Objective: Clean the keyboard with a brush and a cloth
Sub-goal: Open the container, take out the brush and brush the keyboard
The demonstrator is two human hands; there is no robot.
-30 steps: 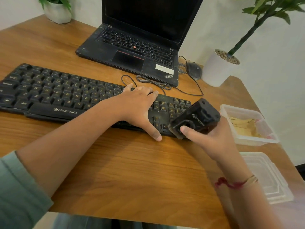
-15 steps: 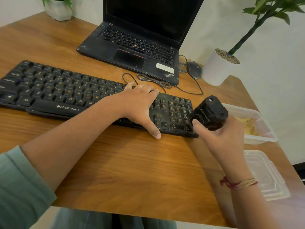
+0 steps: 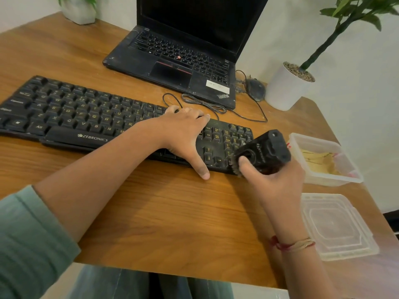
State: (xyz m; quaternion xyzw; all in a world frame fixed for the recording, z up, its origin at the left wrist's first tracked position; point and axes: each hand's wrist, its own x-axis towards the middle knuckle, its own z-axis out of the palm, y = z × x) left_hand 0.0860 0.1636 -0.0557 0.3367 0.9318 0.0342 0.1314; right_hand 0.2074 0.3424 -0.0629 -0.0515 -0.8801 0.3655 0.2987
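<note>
One bench [image 3: 151, 223]: wood, carries all that follows.
Laptop [image 3: 172, 61]: open, screen dark, at the middle of the far edge.
Keyboard [image 3: 75, 108]: black, lies across the bench nearer than the laptop, left end cut off by the frame.
Right pot [image 3: 285, 89]: white, holds a plant, far right corner.
Left pot [image 3: 79, 11]: white, far left corner.
Lid [image 3: 336, 225]: clear, flat at the right edge.
Tub [image 3: 330, 180]: clear, just beyond the lid, right of the keyboard; something yellowish inside.
Left hand [image 3: 183, 130]: released, spread flat on the keyboard's right half, thumb tip on the bench at its near edge.
Right hand [image 3: 274, 182]: grasping the brush, thumb on top.
Brush [image 3: 263, 152]: black, tilted, bristles at the keyboard's near right corner.
Mouse [image 3: 255, 88]: dark, between laptop and right pot.
</note>
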